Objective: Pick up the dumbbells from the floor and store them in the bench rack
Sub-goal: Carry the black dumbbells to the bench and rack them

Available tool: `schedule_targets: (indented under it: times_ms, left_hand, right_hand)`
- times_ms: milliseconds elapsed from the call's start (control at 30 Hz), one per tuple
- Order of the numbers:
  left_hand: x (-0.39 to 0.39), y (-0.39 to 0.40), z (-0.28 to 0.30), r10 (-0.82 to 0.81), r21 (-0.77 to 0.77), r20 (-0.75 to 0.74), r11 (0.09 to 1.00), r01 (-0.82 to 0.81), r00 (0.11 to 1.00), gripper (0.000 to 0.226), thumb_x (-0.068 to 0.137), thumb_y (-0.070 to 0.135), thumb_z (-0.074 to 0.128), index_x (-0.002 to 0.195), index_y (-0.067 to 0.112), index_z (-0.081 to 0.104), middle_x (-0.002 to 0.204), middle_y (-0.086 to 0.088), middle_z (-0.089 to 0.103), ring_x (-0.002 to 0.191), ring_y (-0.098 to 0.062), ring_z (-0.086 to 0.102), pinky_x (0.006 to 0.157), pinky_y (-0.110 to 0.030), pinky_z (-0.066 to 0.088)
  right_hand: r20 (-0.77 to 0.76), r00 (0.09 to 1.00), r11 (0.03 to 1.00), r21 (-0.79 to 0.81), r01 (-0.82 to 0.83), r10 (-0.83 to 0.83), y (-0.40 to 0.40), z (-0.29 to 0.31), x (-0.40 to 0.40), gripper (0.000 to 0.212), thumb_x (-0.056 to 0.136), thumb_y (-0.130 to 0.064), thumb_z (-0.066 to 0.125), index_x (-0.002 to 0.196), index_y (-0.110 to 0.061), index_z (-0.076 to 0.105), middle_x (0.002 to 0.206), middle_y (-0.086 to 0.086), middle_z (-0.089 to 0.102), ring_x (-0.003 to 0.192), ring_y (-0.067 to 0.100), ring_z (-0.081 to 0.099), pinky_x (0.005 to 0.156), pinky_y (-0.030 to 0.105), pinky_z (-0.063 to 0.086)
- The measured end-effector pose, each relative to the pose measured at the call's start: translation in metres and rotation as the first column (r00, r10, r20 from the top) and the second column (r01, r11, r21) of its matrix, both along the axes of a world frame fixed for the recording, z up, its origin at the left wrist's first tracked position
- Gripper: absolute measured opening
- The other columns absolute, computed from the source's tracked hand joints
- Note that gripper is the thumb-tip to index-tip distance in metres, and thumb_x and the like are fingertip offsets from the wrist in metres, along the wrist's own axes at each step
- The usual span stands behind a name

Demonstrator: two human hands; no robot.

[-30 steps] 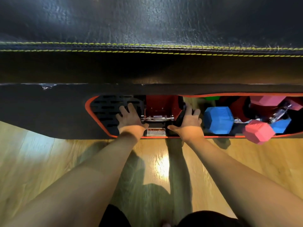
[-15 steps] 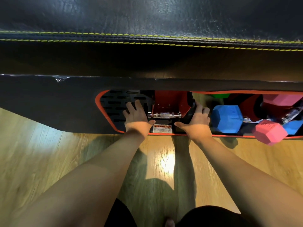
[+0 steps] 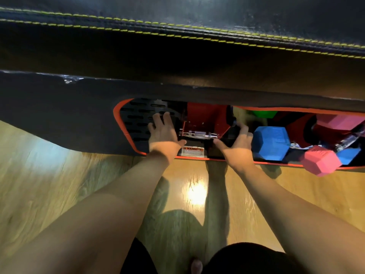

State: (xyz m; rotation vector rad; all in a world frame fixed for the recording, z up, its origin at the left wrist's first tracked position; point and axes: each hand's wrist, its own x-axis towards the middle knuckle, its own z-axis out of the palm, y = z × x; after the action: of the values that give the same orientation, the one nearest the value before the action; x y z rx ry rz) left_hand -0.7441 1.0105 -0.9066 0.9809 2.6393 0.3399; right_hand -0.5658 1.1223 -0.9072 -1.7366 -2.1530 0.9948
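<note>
Now we have both hands at the rack (image 3: pixel 126 135) under the bench (image 3: pixel 177 36), one at each end of the black dumbbell (image 3: pixel 199 134), whose shiny handle lies crosswise in the opening just in front of the red bracket (image 3: pixel 205 117). Our left hand (image 3: pixel 164 133) lies flat and wide, fingers spread over the left end and the slotted black plate (image 3: pixel 136 115) beside it, so it presses more than it grips. Our right hand (image 3: pixel 235 143) cups the right end, fingers curled over the black head and thumb pointing in towards the handle. How firmly it holds we cannot tell, as the head hides in shadow.

We judge the step in hand to be seating this dumbbell in its slot. To do it well we should push evenly from both ends, so that the handle stays square to the bracket and neither head jams. The right-hand side is crowded: the blue dumbbell (image 3: pixel 271 143) sits just beside our right knuckles, and the pink dumbbell (image 3: pixel 320 161) beyond it hangs out over the rack's red edge above the floor (image 3: pixel 59 184). We should keep the right wrist tucked in so as not to nudge them. The warning label (image 3: pixel 193 151) sits at the front edge between our wrists. We would let go only once the weight rests fully inside, drawing our fingers out sideways and not under the heads
</note>
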Motion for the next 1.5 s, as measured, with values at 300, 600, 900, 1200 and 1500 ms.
schedule_targets:
  times_ms: [300, 600, 900, 1200, 1500]
  left_hand:
    - [0.000, -0.001, 0.001, 0.074, 0.021, 0.055, 0.997, -0.075, 0.996, 0.104, 0.063, 0.045, 0.087, 0.141, 0.012, 0.028, 0.143, -0.016, 0.026, 0.129, -0.041, 0.035, 0.110, -0.048, 0.034]
    - [0.002, -0.001, -0.001, 0.094, 0.022, 0.030, 0.995, -0.095, 0.995, 0.104, 0.061, 0.049, 0.088, 0.139, 0.012, 0.029, 0.144, -0.017, 0.027, 0.132, -0.041, 0.034, 0.110, -0.048, 0.034]
    - [0.001, -0.003, 0.000, 0.069, 0.120, 0.062, 0.990, -0.076, 0.996, 0.082, 0.080, 0.040, 0.075, 0.139, 0.010, 0.029, 0.141, -0.020, 0.027, 0.125, -0.043, 0.038, 0.107, -0.051, 0.035]
    - [0.000, -0.008, 0.000, 0.118, 0.134, 0.093, 0.983, -0.129, 0.989, 0.074, 0.084, 0.032, 0.072, 0.141, 0.010, 0.030, 0.141, -0.020, 0.027, 0.123, -0.046, 0.038, 0.103, -0.054, 0.038]
    - [0.002, -0.004, 0.002, 0.071, 0.128, 0.067, 0.989, -0.079, 0.995, 0.074, 0.083, 0.036, 0.073, 0.141, 0.013, 0.033, 0.140, -0.017, 0.030, 0.127, -0.042, 0.037, 0.103, -0.050, 0.037]
  right_hand:
    - [0.149, 0.988, 0.999, 0.015, -0.036, 0.033, -0.005, 0.003, -0.006, 0.101, 0.067, -0.037, 0.088, 0.144, -0.020, 0.024, 0.145, 0.016, 0.028, 0.129, 0.043, 0.039, 0.102, 0.048, 0.041]
    - [0.169, 0.985, 0.999, -0.020, -0.038, 0.041, -0.002, 0.005, -0.009, 0.101, 0.071, -0.033, 0.086, 0.147, -0.022, 0.022, 0.150, 0.015, 0.024, 0.134, 0.042, 0.033, 0.104, 0.051, 0.039]
    - [0.126, 0.992, 1.000, 0.006, -0.027, 0.026, 0.005, 0.006, -0.013, 0.075, 0.084, -0.036, 0.073, 0.142, -0.021, 0.029, 0.140, 0.016, 0.034, 0.125, 0.044, 0.040, 0.100, 0.053, 0.041]
    - [0.133, 0.990, 0.997, 0.041, -0.059, 0.053, 0.002, 0.009, -0.022, 0.071, 0.085, -0.032, 0.072, 0.142, -0.018, 0.031, 0.136, 0.017, 0.035, 0.122, 0.044, 0.041, 0.095, 0.050, 0.043]
    - [0.120, 0.993, 1.000, -0.011, -0.014, 0.015, 0.001, 0.008, -0.012, 0.074, 0.082, -0.036, 0.074, 0.141, -0.020, 0.032, 0.138, 0.019, 0.035, 0.123, 0.045, 0.044, 0.099, 0.049, 0.042]
